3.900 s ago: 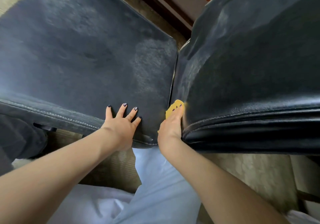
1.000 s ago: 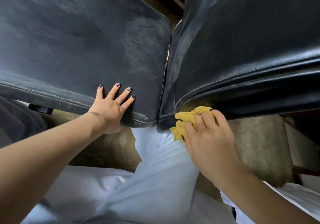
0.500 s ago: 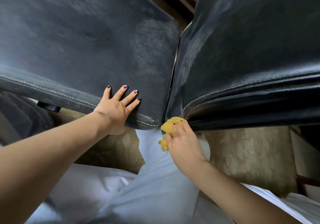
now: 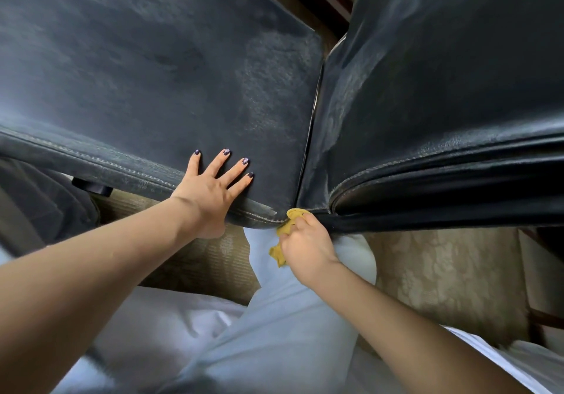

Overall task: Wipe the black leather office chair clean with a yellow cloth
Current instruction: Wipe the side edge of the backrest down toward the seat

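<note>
Right, my left hand (image 4: 210, 198) lies flat on the seat (image 4: 152, 73), bracing it I'd say, while my right hand (image 4: 305, 247) grips the bunched cloth (image 4: 286, 226) against the corner seam (image 4: 298, 206).

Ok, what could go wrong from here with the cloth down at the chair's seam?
1. The yellow cloth is bunched small in the right hand at the bottom of the seam; it might snag or get pushed into the gap.
2. The left hand presses flat near the left cushion edge; the chair might shift, and the palm may smear the grey film there.
</note>
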